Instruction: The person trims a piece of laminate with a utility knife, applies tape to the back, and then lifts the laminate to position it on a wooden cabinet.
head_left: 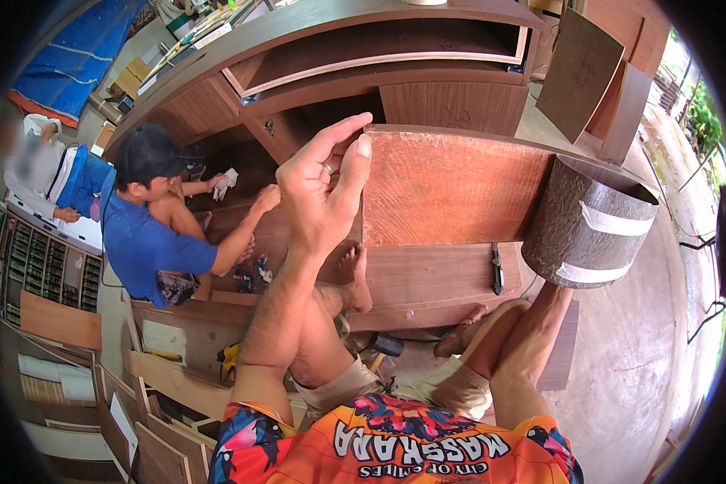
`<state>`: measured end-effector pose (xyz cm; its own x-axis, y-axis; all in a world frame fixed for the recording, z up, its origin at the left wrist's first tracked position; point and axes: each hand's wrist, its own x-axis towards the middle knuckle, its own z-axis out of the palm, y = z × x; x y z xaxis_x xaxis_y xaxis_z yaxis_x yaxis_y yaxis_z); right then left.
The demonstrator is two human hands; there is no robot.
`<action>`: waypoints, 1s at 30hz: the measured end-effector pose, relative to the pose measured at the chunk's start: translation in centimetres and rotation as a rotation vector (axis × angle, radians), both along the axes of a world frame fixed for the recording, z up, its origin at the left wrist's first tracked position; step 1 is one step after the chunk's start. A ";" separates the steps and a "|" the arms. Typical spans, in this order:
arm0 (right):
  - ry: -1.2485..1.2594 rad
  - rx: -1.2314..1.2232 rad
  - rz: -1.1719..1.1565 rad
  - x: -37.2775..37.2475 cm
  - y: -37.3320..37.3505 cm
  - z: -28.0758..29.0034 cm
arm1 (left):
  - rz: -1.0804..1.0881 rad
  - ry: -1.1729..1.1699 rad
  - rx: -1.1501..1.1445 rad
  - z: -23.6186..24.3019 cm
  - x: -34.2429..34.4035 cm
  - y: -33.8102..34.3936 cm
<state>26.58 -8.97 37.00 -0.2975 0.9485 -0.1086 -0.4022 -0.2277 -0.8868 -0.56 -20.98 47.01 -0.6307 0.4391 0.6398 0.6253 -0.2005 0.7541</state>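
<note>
A reddish-brown wooden strip (452,189), streaked and shiny, stretches across in front of me. My left hand (327,181) closes on its upper left corner, thumb and index finger at the edge. At the strip's right end stands a dark grey-brown roll (558,214) with two pieces of white tape across it. Whether strip and roll are one piece, I cannot tell. My right forearm (540,335) reaches up to the roll's underside, and the roll hides my right hand and its fingers.
A long brown wood cabinet (452,106) with open compartments lies ahead. On a board beneath the strip is a utility knife (497,270). A person in a blue shirt (157,250) crouches at left, holding something white. A hammer (385,345) lies by my legs; wood panels (181,387) stand lower left.
</note>
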 end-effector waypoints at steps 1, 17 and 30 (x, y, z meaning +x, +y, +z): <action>-0.011 -0.009 -0.001 -0.2 -0.1 0.5 | -0.046 -0.058 0.062 -0.3 -0.1 0.3; -0.050 -0.032 -0.010 -1.0 -0.4 1.7 | -0.105 -0.179 0.164 -0.6 0.5 1.5; -0.040 -0.038 -0.005 -0.7 -0.1 1.9 | -0.100 -0.189 0.236 -0.1 0.8 2.2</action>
<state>25.86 -9.03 38.87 -0.2870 0.9451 -0.1564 -0.3676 -0.2594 -0.8931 0.26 -18.82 46.94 -0.7094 0.3581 0.6071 0.4472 -0.4371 0.7803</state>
